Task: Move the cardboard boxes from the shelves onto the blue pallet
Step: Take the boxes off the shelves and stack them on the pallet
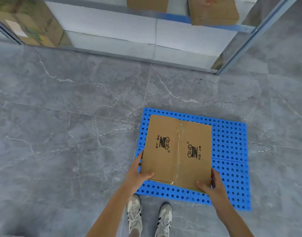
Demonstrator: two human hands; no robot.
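A taped brown cardboard box [176, 151] with black logos on its top is over the left part of the blue perforated pallet [230, 144] on the floor. My left hand [138, 171] grips the box's near left corner, thumb on top. My right hand [211, 184] grips its near right corner, thumb on top too. Whether the box rests on the pallet or hangs just above it, I cannot tell. More cardboard boxes stay on the metal shelves at the top: one at the left [28, 23], one in the middle [146, 4], one at the right [213, 11].
The shelf unit's metal frame [239, 48] runs across the top and down the right side. Grey marble floor tiles [69, 125] spread to the left of the pallet. My two feet in white sneakers [150, 218] stand just before the pallet's near edge.
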